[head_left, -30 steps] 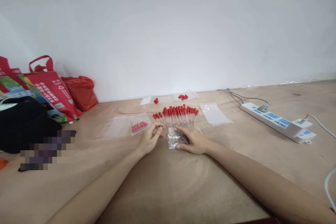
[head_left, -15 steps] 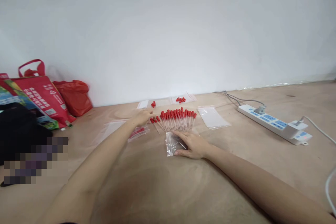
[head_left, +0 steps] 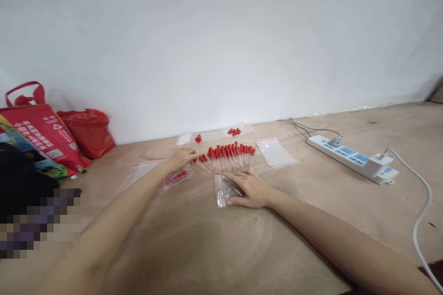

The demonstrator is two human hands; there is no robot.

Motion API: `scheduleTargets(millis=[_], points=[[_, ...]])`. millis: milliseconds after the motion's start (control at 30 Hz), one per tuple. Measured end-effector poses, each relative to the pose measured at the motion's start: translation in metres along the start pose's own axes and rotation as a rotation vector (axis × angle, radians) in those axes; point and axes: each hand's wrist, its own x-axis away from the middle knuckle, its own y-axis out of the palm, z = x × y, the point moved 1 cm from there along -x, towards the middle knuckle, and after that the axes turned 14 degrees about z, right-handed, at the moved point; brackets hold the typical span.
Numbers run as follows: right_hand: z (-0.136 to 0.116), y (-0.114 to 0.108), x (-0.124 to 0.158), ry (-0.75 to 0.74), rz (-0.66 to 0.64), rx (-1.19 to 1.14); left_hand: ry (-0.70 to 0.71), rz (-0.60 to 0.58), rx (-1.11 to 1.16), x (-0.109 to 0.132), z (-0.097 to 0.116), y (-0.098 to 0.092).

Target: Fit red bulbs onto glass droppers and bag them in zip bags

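Red-bulbed droppers (head_left: 230, 159) with thin clear stems lie side by side in a fanned row, bulbs toward the wall. At the row's left end, my left hand (head_left: 180, 158) has its fingers curled down onto the bulb of the outermost dropper (head_left: 194, 160). My right hand (head_left: 254, 190) lies spread over a clear zip bag (head_left: 221, 193) just in front of the stems, thumb and fingers apart. Part of that bag is hidden under the palm. A small bag of red bulbs (head_left: 178, 177) rests below my left wrist.
Loose red bulbs (head_left: 234, 132) sit on bags by the wall. One flat bag (head_left: 277, 153) lies right of the row, another (head_left: 140, 173) behind my left forearm. A white power strip (head_left: 353, 159) with cables is at right; red bags (head_left: 85, 131) and a black item (head_left: 24, 179) at left.
My left hand has come down slightly and back from above the row's left end onto the outermost dropper. My right hand stays on the clear bag. The view has turned slightly right.
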Motion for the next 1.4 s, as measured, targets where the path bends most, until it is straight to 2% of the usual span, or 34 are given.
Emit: scheduleTargets(millis=[100,200,300,367,500,600,667,733,833,900,1033,1200,1300,1400], points=[[0.000,0.001,0.001,0.001,0.005,-0.016,-0.059,0.019,-0.007,0.024,0.014,-0.020],[0.001,0.001,0.002,0.004,0.012,-0.025,-0.207,0.033,0.031,0.055,0.042,-0.034],[0.002,0.002,0.003,0.010,0.004,-0.025,-0.238,0.088,0.028,0.077,0.071,-0.034],[0.003,0.002,0.004,0.011,-0.003,-0.026,-0.245,0.110,0.004,0.082,0.083,-0.031],[0.002,0.002,0.004,0.016,-0.006,-0.019,-0.253,0.156,0.018,0.075,0.097,-0.025],[-0.003,0.002,0.003,0.016,-0.004,-0.006,-0.277,0.255,0.156,0.063,0.112,-0.024],[-0.008,0.004,0.002,0.018,0.004,0.001,-0.347,0.346,0.313,0.057,0.124,-0.020],[-0.013,0.006,0.001,0.025,0.015,-0.001,-0.476,0.405,0.533,0.051,0.134,-0.014],[-0.020,0.008,-0.001,0.029,0.029,-0.016,-0.656,0.407,0.883,0.046,0.143,-0.001],[-0.023,0.008,-0.002,0.011,0.037,-0.022,-0.705,0.398,0.998,0.045,0.145,0.005],[-0.016,-0.004,-0.001,-0.010,0.050,0.000,-0.651,0.355,0.926,0.047,0.145,0.007],[0.018,-0.023,0.013,0.044,0.006,-0.008,-0.592,0.316,0.770,0.050,0.141,0.005],[0.032,-0.023,0.020,0.078,-0.012,-0.086,-0.577,0.310,0.690,0.048,0.140,0.006],[0.033,-0.017,0.020,0.092,-0.009,-0.131,-0.583,0.324,0.637,0.046,0.141,0.008]])
